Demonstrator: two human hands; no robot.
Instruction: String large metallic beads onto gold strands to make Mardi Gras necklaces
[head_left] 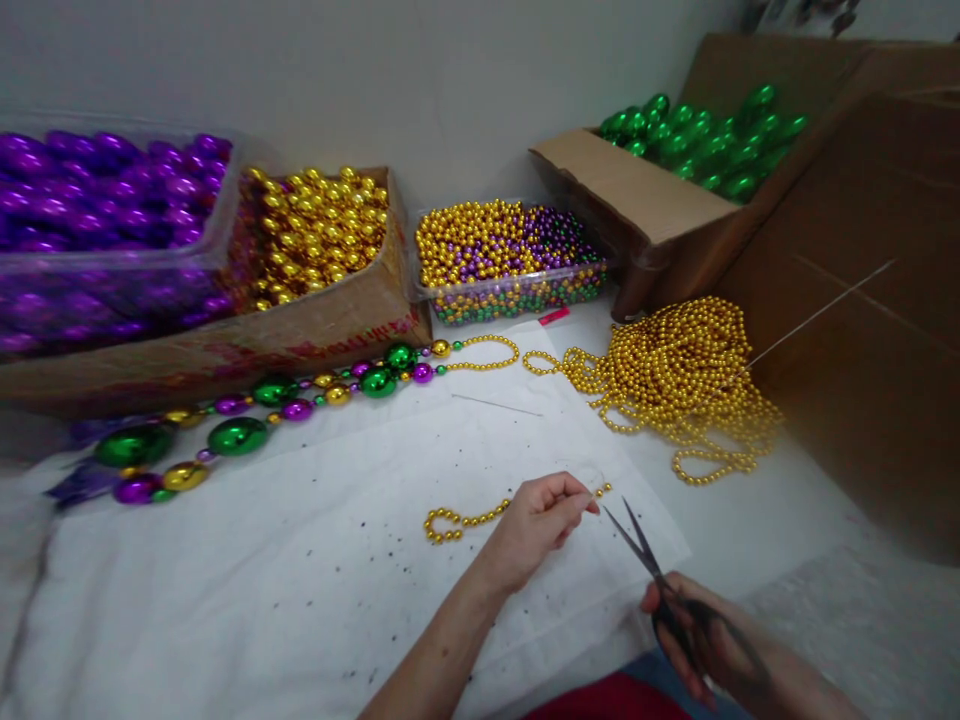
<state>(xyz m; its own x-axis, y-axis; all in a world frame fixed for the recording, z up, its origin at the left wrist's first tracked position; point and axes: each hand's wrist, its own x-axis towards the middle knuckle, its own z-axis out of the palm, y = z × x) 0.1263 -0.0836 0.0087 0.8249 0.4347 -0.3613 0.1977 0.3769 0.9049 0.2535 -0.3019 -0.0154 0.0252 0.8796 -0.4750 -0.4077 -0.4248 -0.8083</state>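
Note:
My left hand (546, 520) is closed in a pinch on a short strand of gold beads (480, 518). One part of the strand curls on the white cloth to the left of the hand; a few beads and a thin thread show beyond the fingertips. My right hand (712, 635) grips a pair of scissors (654, 565) by its dark handles. The scissor blades are apart, their tips just right of my left fingertips, and touch nothing that I can see. A longer necklace of green, purple and gold beads (238, 435) lies at the back left of the cloth.
Behind stand a bin of purple beads (112, 260), a box of gold beads (330, 290), a tub of small mixed beads (510, 275) and a carton of green beads (652, 190). Gold bead chains (675, 360) heap at right. A thin needle-like piece (496, 405) lies on the white cloth (247, 560).

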